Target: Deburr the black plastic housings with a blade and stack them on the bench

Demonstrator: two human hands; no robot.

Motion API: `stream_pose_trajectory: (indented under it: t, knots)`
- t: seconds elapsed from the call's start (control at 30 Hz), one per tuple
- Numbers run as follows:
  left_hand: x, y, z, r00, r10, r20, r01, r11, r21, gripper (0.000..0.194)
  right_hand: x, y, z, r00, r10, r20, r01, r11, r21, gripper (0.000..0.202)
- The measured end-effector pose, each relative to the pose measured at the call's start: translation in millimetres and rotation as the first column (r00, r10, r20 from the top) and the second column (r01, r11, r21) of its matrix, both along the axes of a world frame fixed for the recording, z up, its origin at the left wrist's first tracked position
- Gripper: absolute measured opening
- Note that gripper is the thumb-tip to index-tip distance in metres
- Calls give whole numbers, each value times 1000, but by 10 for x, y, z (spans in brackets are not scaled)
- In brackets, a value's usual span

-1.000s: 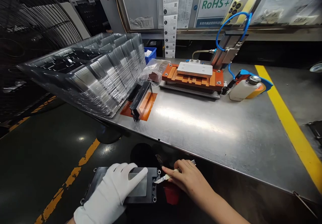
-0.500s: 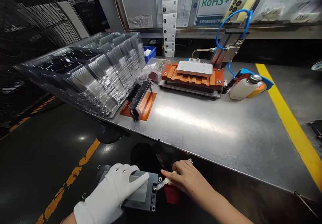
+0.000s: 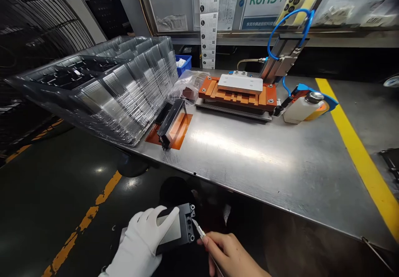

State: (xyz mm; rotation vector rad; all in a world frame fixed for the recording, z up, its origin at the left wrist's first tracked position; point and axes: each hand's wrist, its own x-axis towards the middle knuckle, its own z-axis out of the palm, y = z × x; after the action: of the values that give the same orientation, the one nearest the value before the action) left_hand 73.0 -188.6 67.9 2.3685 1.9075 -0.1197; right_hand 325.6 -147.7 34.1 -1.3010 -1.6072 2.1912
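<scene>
The left hand (image 3: 140, 243) in its white glove covers most of the dark plate (image 3: 179, 229); only the plate's right end with its holes is exposed, and the pale panel under the fingers (image 3: 170, 219) is partly concealed. The wrist is cut off by the bottom edge. The right hand (image 3: 229, 256) is also cropped at the bottom edge, so its grip on the thin tool (image 3: 198, 229) cannot be fully read; the rear of the tool is hidden. The tool tip is too small to identify. The stack of clear trays (image 3: 102, 90) blurs its contents. The table (image 3: 280, 165) runs past the right edge.
</scene>
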Motion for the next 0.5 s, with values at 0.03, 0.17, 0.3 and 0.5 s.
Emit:
stream_pose_trajectory:
  t: [0.03, 0.17, 0.3, 0.5]
  knots:
    - [8, -2, 4, 1000, -1, -8, 1, 1000, 14, 93, -35, -19, -11, 1000, -19, 5, 19, 1000, -14, 55]
    - [15, 4, 39, 1000, -5, -17, 6, 998, 57, 93, -118, -14, 15, 1000, 8, 10, -8, 999, 45, 54]
    - [-7, 11, 22, 999, -14, -48, 18, 997, 74, 94, -119, 11, 73, 1000, -9, 2, 9, 1000, 12, 57]
    - [-24, 12, 1, 998, -31, -51, 37, 993, 113, 92, -119, 19, 42, 999, -32, -24, 32, 999, -32, 57]
